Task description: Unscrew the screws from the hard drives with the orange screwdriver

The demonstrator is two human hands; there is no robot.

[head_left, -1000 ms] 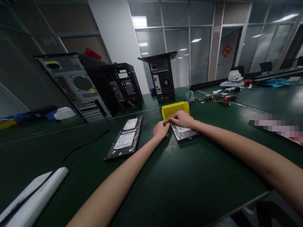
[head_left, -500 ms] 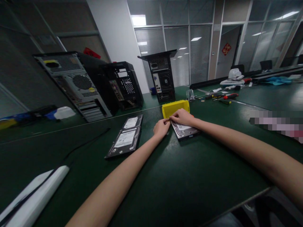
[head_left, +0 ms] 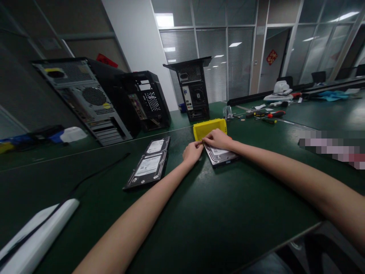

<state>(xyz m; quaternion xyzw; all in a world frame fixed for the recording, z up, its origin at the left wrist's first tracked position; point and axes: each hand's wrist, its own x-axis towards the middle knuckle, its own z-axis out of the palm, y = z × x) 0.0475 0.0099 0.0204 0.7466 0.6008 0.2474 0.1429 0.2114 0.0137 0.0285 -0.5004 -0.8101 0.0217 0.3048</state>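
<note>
My left hand (head_left: 192, 152) and my right hand (head_left: 216, 139) meet at the far left corner of a hard drive (head_left: 221, 155) lying flat on the green table (head_left: 216, 213). Both hands have their fingers pinched together at that corner; what is between the fingertips is too small to make out. My right hand rests on the drive's far end. A yellow plastic tray (head_left: 209, 128) stands just behind the hands, touching or nearly touching them. Two more hard drives (head_left: 149, 163) lie end to end to the left.
Three open computer cases (head_left: 94, 101) (head_left: 148, 101) (head_left: 195, 91) stand along the back left. Screwdrivers (head_left: 268, 115) and small parts lie at the back right. A white device (head_left: 37, 236) with a black cable sits at the near left. A blurred patch (head_left: 333, 146) lies right.
Both hands have stayed pinched at the drive's corner with only slight finger motion. The view has shifted a little, so everything sits slightly lower left.
</note>
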